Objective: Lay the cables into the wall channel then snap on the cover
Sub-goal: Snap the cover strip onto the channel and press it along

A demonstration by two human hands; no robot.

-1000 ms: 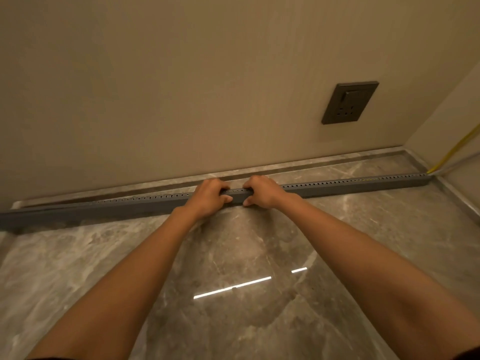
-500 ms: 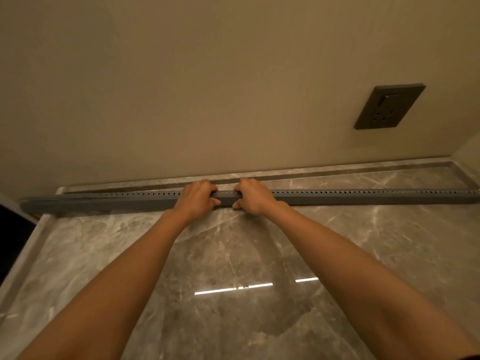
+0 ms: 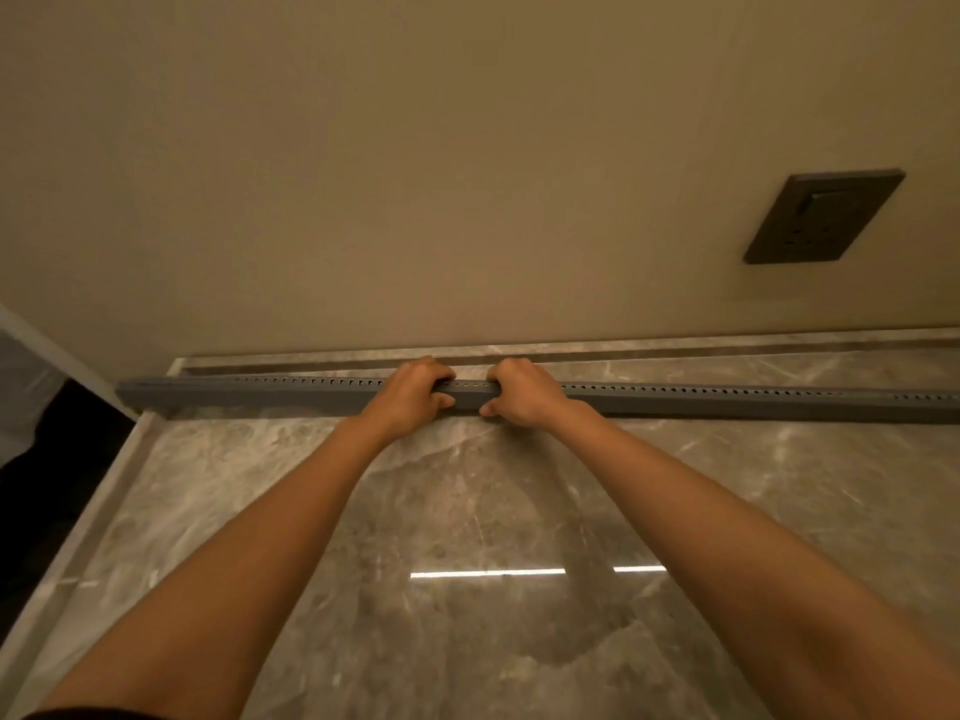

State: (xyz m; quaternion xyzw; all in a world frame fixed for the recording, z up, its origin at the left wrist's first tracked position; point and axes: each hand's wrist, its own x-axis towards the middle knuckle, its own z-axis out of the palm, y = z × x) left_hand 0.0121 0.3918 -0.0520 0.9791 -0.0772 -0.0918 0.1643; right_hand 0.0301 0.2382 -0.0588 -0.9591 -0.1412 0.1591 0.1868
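Note:
A long grey cable channel (image 3: 727, 400) with a row of small slots along its top lies on the marble floor, parallel to the beige wall and a little in front of it. My left hand (image 3: 410, 397) and my right hand (image 3: 524, 392) grip it side by side near its middle, fingers curled over the top and thumbs on the front face. Its left end (image 3: 130, 394) shows near the doorway; its right end runs out of frame. No cables are visible.
A dark wall socket (image 3: 823, 215) sits on the wall at the upper right. A marble skirting strip (image 3: 675, 348) runs along the wall's foot. A dark doorway opening (image 3: 47, 459) and its raised threshold lie at the left.
My view has swung to the left: the socket shifted right, the channel's left end and the doorway came into sight, and the yellow cable at the right corner left the frame. Both hands kept their grip.

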